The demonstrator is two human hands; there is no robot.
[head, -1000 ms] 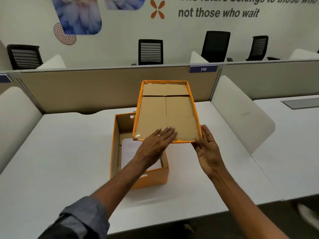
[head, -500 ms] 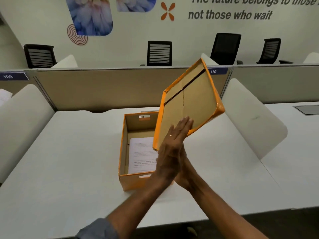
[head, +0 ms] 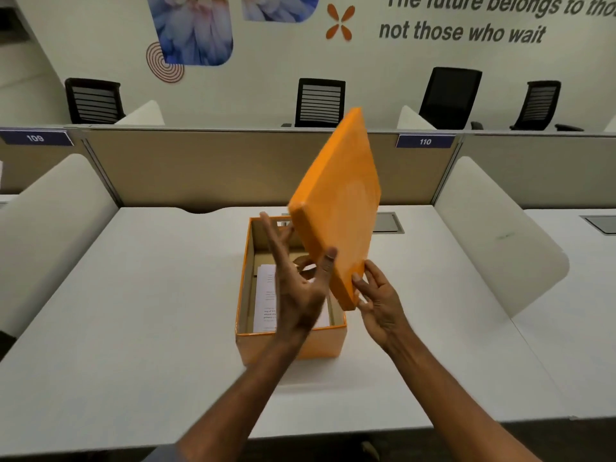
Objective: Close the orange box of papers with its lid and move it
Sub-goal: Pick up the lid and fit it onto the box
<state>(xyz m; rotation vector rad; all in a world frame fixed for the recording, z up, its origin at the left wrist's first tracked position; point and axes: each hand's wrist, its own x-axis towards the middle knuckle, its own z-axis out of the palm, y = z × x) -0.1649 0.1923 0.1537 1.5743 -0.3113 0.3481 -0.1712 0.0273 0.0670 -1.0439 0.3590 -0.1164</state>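
Note:
The orange box (head: 293, 345) stands open on the white desk, with white printed papers (head: 266, 295) lying inside. Above it the orange lid (head: 336, 201) is tilted steeply on edge, its orange top facing me. My left hand (head: 296, 281) holds the lid's near left edge, thumb on top and fingers spread underneath. My right hand (head: 376, 298) pinches the lid's lowest corner from the right. The lid hides part of the box's far right wall.
The white desk (head: 133, 311) has a beige partition (head: 200, 165) at the back and rounded white dividers (head: 493, 235) on both sides. A cable hatch (head: 388, 223) sits behind the box. Black office chairs stand beyond the partition.
The lid has been lifted off the desk and turned over: its brown inside faced me before, now its orange top does. Both hands shifted to its lower edge above the box.

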